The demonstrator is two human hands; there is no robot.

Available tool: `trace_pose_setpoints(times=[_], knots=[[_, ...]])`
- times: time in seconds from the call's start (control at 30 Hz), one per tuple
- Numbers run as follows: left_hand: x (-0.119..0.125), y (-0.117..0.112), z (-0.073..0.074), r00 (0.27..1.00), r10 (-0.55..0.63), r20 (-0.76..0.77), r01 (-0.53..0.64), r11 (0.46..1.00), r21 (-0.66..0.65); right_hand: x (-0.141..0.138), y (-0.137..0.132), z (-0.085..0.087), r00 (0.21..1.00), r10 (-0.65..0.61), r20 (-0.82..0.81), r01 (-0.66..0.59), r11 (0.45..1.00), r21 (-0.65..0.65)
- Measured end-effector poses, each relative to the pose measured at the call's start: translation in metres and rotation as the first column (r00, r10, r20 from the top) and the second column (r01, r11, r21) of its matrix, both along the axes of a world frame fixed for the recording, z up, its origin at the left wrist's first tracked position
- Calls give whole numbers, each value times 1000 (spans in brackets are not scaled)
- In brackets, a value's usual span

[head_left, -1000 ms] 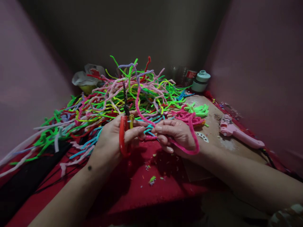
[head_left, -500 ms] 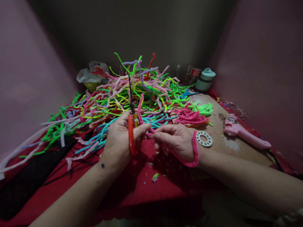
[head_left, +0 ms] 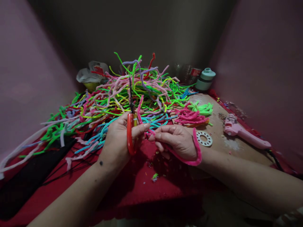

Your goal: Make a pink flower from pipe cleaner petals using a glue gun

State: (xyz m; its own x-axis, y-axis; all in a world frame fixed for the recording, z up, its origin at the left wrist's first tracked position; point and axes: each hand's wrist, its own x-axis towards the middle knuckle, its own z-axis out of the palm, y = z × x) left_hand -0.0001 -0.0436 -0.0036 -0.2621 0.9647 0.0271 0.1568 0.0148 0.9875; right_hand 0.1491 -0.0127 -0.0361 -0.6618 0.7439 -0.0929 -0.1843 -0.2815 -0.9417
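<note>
My left hand (head_left: 118, 138) grips red-handled scissors (head_left: 129, 132) with the dark blades pointing up and away, and its fingertips also press a hot-pink pipe cleaner (head_left: 197, 148). My right hand (head_left: 176, 140) pinches the same pipe cleaner just right of the scissors. The pipe cleaner rises in a short end beside the blades and loops back around the outside of my right wrist. Both hands hover over the red cloth (head_left: 146, 186), right in front of a big heap of pipe cleaners (head_left: 123, 94) in many colours.
A white plastic ring (head_left: 204, 138) lies on the brown board (head_left: 224, 145) by my right wrist. A pink glue gun (head_left: 243, 134) lies further right. Small bundles of pink pipe cleaners (head_left: 189, 118) and green pipe cleaners (head_left: 202, 108) sit behind the ring. A teal jar (head_left: 204, 79) and a plastic bag (head_left: 91, 75) stand at the back. Walls close in on both sides.
The pink pipe cleaner's tall loop has been drawn down to a short end by the blades, and its tail now wraps my right wrist. The white ring has come into full view.
</note>
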Motion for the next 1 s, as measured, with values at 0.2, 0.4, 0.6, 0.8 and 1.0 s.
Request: trace_pose_setpoints(times=[0.2,0.4,0.6,0.8,1.0], knots=[[2,-1,7,1000,-10,-17,10,999,-39,2,-2,2,1000,10,-25,-10,1000,-15],[3,-1,2,1000,-9,-1,9,999,-34,0,1,0,998,47,-53,-52,994,-99],[2,-2,2,1000,-9,-7,8,1000,-24,-2,3,-1,996,44,-78,-58,981,-188],[2,-4,8,999,29,-30,-30,1000,-9,-1,0,-1,994,33,-105,-51,984,-173],[3,-5,8,997,31,-65,-30,999,21,0,2,-3,998,53,-44,-61,979,-194]])
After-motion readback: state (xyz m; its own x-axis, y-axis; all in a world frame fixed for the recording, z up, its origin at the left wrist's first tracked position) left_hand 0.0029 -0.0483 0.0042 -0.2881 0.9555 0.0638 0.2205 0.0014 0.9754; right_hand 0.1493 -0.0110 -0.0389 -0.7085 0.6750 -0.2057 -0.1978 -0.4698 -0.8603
